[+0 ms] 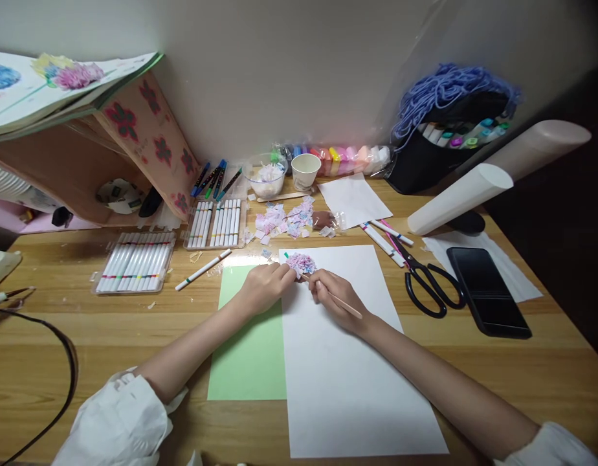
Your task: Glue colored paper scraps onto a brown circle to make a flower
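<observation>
My right hand [338, 296] is closed around a thin wooden stick [346, 306], its tip at the lower edge of a flower-like cluster of pink and purple paper bits [301, 262]. At the cluster's lower left is my left hand [266, 287], fingers curled and pressed together; what they hold, if anything, is hidden. The cluster lies at the top of a white paper sheet [347, 375], with a small green mark beside it. Partly beneath my left hand and forearm is a light green sheet [250, 362].
Cut paper bits [284, 220], a clear bowl [266, 178] and a paper cup [306, 171] stand behind the sheet. Marker cases [134, 262] lie left. Scissors [428, 285], a phone [488, 291] and a white paper roll [459, 199] are right. A decorated box [148, 142] stands back left.
</observation>
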A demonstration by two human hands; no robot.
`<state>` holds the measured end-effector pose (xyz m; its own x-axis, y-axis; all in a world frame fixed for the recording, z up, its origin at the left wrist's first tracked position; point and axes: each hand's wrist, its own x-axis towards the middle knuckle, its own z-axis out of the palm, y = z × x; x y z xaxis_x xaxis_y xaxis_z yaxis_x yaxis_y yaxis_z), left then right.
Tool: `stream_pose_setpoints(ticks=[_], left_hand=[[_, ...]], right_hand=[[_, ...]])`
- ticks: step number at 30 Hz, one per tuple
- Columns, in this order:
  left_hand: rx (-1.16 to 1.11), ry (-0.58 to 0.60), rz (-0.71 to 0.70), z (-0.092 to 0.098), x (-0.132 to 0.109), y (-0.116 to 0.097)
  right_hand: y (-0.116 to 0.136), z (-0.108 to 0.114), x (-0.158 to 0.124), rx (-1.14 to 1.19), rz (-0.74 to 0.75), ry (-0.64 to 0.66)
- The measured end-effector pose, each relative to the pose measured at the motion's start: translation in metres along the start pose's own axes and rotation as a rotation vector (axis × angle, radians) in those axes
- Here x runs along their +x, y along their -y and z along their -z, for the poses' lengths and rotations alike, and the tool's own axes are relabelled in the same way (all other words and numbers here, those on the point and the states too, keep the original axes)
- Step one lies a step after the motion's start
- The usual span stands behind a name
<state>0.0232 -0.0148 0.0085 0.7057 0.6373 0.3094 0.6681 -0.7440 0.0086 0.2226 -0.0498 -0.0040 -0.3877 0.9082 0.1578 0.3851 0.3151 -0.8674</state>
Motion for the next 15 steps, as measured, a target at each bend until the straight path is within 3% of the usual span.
stream_pose_setpoints(ticks=[9, 15], left_hand=[[0.076, 0.065, -0.007, 0.0004, 0.0066, -0.0006], [-0.076, 0.078, 0.215, 0.0016, 0.0004, 0.0029]], right_hand=[[0.0027, -0.0007, 0.0041, -0.047, 0.012, 0.02], [0.0001, -0.0012, 0.0042, -0.076, 0.001, 0.023]])
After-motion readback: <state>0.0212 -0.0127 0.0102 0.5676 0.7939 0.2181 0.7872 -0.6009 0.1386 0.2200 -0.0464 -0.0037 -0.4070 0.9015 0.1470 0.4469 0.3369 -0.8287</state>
